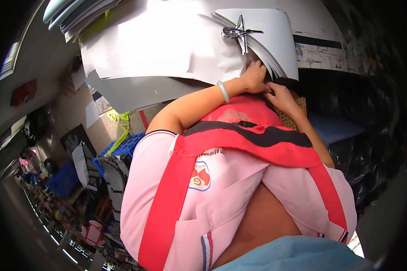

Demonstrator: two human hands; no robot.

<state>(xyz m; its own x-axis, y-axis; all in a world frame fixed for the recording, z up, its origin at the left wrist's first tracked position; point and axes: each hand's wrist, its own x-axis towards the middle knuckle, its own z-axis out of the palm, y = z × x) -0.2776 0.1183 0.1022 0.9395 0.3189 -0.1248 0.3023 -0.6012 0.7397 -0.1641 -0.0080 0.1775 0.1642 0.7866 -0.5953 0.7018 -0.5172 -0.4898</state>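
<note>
My left hand (pixel 255 77), with a pale bangle (pixel 223 91) at its wrist, is curled at the table's near edge beside a folded-over stack of white sheets (pixel 273 34). Close against it, my right hand (pixel 282 97) has its fingers pinched together. Both hands meet just above my red apron (pixel 244 110). Whatever lies between their fingers is hidden or too small to name. A shiny metal tool (pixel 242 36) with a round loop and a black cord rests on the stack beyond my hands.
A large white sheet (pixel 153 49) covers the table's left side, over a grey one (pixel 135 92). Folded grey-blue material (pixel 77 16) is piled at the far left. Black plastic (pixel 362 131) lies to the right. A blue crate (pixel 126 147) stands left of me, with yellow-green strips (pixel 121 131).
</note>
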